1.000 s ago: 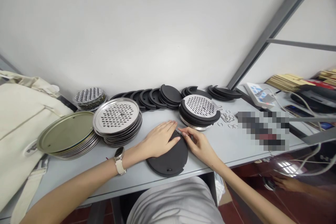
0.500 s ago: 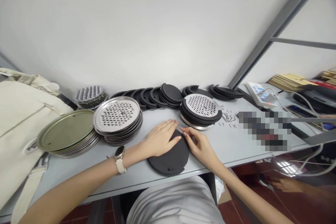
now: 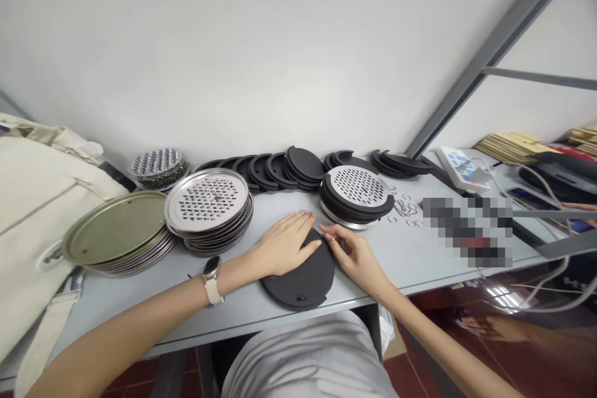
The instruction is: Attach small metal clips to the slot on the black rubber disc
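Note:
A round black disc point(image 3: 298, 286) lies on the table near its front edge, with a small hole at its near side. My left hand point(image 3: 286, 245) rests flat across its upper left part, fingers stretched out together and thumb apart. At the far right rim, my right hand point(image 3: 352, 255) pinches a small silver metal piece point(image 3: 319, 232) between thumb and forefinger; its exact kind is too small to make out. Just behind, a perforated silver grater plate point(image 3: 359, 186) sits in a black notched ring on a stack. Several small metal rings point(image 3: 410, 222) lie loose to the right.
Left of my hands stand a stack of grater plates point(image 3: 205, 205) and a stack topped by an olive-green round tray point(image 3: 116, 230). Black discs point(image 3: 305, 166) line the wall. A cream bag point(image 3: 41, 224) fills the left edge; a metal frame post point(image 3: 485, 68) rises at right.
Both hands keep nearly the same place on the black disc. The camera view has shifted slightly; the right fingers still pinch at the disc's far rim.

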Demonstrator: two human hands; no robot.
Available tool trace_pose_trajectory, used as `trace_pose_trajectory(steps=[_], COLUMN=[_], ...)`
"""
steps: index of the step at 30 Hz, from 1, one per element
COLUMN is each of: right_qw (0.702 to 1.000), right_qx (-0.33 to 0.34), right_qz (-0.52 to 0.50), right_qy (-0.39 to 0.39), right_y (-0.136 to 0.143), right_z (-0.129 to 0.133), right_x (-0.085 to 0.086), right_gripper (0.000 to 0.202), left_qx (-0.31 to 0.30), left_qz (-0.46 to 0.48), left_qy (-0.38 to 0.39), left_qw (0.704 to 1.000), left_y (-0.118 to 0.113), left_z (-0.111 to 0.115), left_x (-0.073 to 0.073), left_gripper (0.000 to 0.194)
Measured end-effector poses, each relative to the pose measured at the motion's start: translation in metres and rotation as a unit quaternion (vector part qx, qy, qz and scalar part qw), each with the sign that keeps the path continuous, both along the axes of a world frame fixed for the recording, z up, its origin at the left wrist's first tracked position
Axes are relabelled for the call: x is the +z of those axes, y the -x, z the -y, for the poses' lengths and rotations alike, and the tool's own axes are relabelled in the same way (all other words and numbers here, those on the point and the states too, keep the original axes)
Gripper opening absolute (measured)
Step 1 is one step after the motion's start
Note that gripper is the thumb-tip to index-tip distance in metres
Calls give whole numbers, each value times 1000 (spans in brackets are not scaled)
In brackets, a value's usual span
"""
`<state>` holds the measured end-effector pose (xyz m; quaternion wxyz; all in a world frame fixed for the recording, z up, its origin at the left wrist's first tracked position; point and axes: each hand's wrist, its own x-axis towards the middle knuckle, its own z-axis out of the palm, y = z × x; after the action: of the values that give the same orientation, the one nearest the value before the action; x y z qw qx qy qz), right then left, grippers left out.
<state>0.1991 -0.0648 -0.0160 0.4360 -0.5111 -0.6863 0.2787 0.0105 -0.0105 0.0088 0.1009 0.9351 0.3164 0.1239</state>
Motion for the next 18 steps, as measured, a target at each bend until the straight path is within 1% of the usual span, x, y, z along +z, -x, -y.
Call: trace_pose_trajectory(steps=[7,11,15,18], right_qw=[1000,1000,999,999], right_qx=[-1,-14,-8,-21], right_qz=[-2,-2,-26,-29], right_qy=[2,-1,22,35], right_y=[1,2,0,-2], right_z=[1,1,-1,0], right_x=[1,0,-2,-1], right_gripper=[27,26,26,28], left_qx=[-2,0,3,6], left_qz=[-3,-2,3,4], left_qy=[4,1,1,0], left_qw=[1000,1000,1000,1000], left_y=[0,0,0,0], left_z=[0,0,-2,-2], left_x=[1,0,-2,-3], left_gripper=[55,56,56,56])
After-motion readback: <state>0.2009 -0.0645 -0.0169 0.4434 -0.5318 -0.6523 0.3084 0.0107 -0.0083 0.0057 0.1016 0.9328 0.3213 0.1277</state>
